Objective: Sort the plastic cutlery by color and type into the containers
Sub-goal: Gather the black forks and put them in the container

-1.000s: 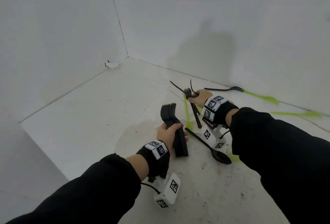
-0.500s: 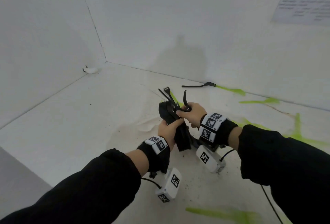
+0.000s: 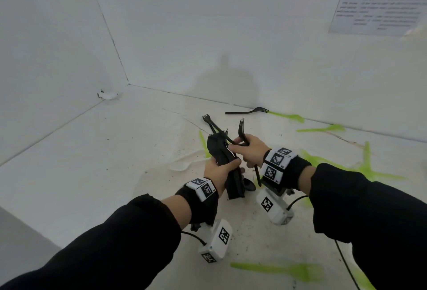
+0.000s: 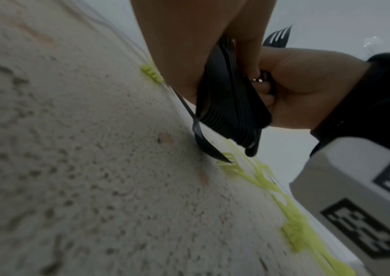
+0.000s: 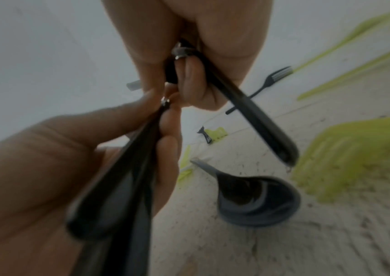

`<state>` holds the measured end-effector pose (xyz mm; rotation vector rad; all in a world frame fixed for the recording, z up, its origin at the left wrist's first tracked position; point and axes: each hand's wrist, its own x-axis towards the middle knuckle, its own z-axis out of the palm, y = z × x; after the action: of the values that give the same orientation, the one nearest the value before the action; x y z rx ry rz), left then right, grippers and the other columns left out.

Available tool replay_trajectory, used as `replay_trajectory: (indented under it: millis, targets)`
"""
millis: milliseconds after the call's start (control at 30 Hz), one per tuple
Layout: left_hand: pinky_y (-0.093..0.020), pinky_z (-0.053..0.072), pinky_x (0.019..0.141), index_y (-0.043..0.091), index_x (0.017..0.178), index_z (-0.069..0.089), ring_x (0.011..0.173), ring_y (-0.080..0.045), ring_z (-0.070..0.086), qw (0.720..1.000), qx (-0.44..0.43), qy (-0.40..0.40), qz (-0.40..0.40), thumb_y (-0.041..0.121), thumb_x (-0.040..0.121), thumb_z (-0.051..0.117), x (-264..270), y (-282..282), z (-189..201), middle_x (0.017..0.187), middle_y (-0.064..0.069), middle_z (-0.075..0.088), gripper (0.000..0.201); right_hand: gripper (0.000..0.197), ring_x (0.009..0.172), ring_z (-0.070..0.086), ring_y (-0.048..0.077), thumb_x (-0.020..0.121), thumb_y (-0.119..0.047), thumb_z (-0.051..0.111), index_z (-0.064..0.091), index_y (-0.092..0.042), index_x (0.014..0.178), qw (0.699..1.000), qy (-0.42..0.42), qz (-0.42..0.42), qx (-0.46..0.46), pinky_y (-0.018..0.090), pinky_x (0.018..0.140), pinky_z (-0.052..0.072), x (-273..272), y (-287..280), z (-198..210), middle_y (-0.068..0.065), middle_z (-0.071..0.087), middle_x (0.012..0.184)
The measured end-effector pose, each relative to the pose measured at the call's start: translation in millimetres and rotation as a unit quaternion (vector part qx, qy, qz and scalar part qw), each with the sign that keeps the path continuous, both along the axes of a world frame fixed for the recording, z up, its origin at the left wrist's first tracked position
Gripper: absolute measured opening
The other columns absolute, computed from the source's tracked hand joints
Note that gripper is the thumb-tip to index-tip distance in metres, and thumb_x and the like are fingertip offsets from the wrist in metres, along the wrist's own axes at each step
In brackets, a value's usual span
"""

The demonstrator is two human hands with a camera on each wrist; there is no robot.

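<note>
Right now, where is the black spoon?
In the head view the black spoon lies on the white floor, just below and between the left hand and right hand.

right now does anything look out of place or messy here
Yes: green cutlery and a black fork lie scattered loose on the floor, no containers in view. Both hands clutch black forks.

Place: bare test or recording booth, not a home
Walls: plain white panels [image 3: 208, 23]
Notice: printed sheet [image 3: 379, 5] taped up
Desk: white, speckled [image 3: 104, 162]
</note>
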<state>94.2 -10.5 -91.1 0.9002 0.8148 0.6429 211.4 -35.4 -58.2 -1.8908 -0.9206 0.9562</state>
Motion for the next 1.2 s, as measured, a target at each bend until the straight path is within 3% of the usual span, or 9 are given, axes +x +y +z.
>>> replay_trajectory:
  millis: [133, 400, 500, 633, 767, 833, 900, 1000, 1200]
  targets:
    - [-0.03, 0.055, 0.05, 0.005, 0.092, 0.049, 0.051, -0.019, 0.065, 0.999, 0.016, 0.023, 0.024, -0.005, 0.084, 0.062, -1.8, 9.0, -0.8, 0.077, -0.011, 0.058, 0.018, 0.017, 0.05, 0.033, 0.014, 0.093, -0.005, 0.047, 0.039, -0.015, 0.104, 0.998, 0.022, 0.045, 0.035, 0.021, 0.04, 0.03, 21.6, -7.9, 9.9, 0.002, 0.038, 0.074]
    - [-0.031, 0.054, 0.049, 0.001, 0.1, 0.048, 0.046, -0.022, 0.062, 0.997, 0.012, 0.047, 0.061, -0.004, 0.084, 0.063, -10.8, 29.5, 3.2, 0.076, -0.017, 0.059, 0.023, 0.022, 0.045, 0.043, 0.009, 0.078, 0.001, 0.069, 0.065, -0.021, 0.077, 0.972, -0.149, 0.18, -0.038, 0.016, 0.042, 0.035, 88.2, -27.1, 56.8, -0.003, 0.059, 0.062]
    - [-0.03, 0.053, 0.047, -0.002, 0.105, 0.05, 0.047, -0.023, 0.062, 0.998, 0.004, 0.051, 0.02, -0.005, 0.083, 0.062, -9.5, 25.4, 7.0, 0.077, -0.016, 0.06, 0.025, 0.016, 0.05, 0.041, 0.009, 0.08, -0.007, 0.069, 0.066, -0.022, 0.075, 0.919, -0.237, 0.279, -0.145, 0.015, 0.043, 0.032, 92.4, -26.7, 71.8, -0.005, 0.053, 0.062]
    - [-0.032, 0.055, 0.049, 0.002, 0.105, 0.048, 0.053, -0.027, 0.066, 0.995, -0.019, 0.059, -0.076, -0.002, 0.085, 0.062, -3.8, 9.9, 9.0, 0.084, -0.015, 0.059, 0.025, 0.02, 0.054, 0.052, -0.008, 0.084, -0.012, 0.067, 0.069, -0.013, 0.104, 0.849, -0.293, 0.368, -0.24, 0.002, 0.042, 0.034, 75.6, -17.9, 75.8, -0.012, 0.058, 0.074]
    - [-0.033, 0.056, 0.049, 0.002, 0.094, 0.052, 0.054, -0.024, 0.066, 0.99, -0.014, 0.063, -0.127, -0.001, 0.084, 0.064, 1.7, -1.3, 8.1, 0.081, -0.012, 0.059, 0.016, 0.026, 0.054, 0.048, -0.001, 0.079, -0.019, 0.073, 0.066, -0.015, 0.104, 0.894, -0.275, 0.302, -0.187, 0.005, 0.039, 0.034, 67.0, -8.5, 64.7, -0.011, 0.056, 0.071]
    - [-0.036, 0.058, 0.06, 0.005, 0.091, 0.055, 0.061, -0.023, 0.066, 0.991, 0.007, 0.068, -0.114, -0.004, 0.081, 0.066, 3.7, -2.0, 5.8, 0.082, -0.011, 0.06, 0.017, 0.026, 0.054, 0.045, 0.007, 0.077, -0.02, 0.075, 0.064, -0.012, 0.099, 0.922, -0.248, 0.255, -0.154, 0.011, 0.042, 0.037, 66.4, -6.5, 60.5, -0.007, 0.056, 0.07]
    - [-0.04, 0.057, 0.073, 0.006, 0.091, 0.057, 0.071, -0.024, 0.063, 0.993, 0.021, 0.067, -0.097, -0.006, 0.079, 0.068, 5.6, -0.8, 3.3, 0.085, -0.011, 0.062, 0.02, 0.015, 0.05, 0.042, 0.009, 0.081, -0.02, 0.071, 0.062, -0.014, 0.091, 0.95, -0.188, 0.214, -0.124, 0.016, 0.042, 0.037, 65.4, -6.1, 53.4, -0.005, 0.06, 0.071]
    - [-0.035, 0.057, 0.066, 0.005, 0.093, 0.058, 0.068, -0.022, 0.063, 0.994, 0.023, 0.065, -0.079, -0.005, 0.078, 0.068, 9.1, 0.1, 4.1, 0.081, -0.01, 0.063, 0.021, 0.01, 0.038, 0.033, 0.006, 0.089, -0.014, 0.06, 0.054, -0.012, 0.081, 0.992, -0.043, 0.109, -0.052, 0.015, 0.036, 0.027, 59.3, -5.8, 35.5, 0.004, 0.06, 0.07]
    - [-0.052, 0.054, 0.084, 0.006, 0.093, 0.06, 0.084, -0.032, 0.063, 0.994, 0.056, 0.096, -0.009, 0.008, 0.065, 0.079, 17.9, -2.0, 3.3, 0.09, -0.016, 0.064, 0.033, 0.013, 0.036, 0.025, 0.009, 0.091, -0.002, 0.034, 0.041, -0.012, 0.086, 0.991, 0.122, -0.03, -0.044, 0.012, 0.039, 0.021, 21.3, -5.7, 8.4, 0.004, 0.034, 0.071]
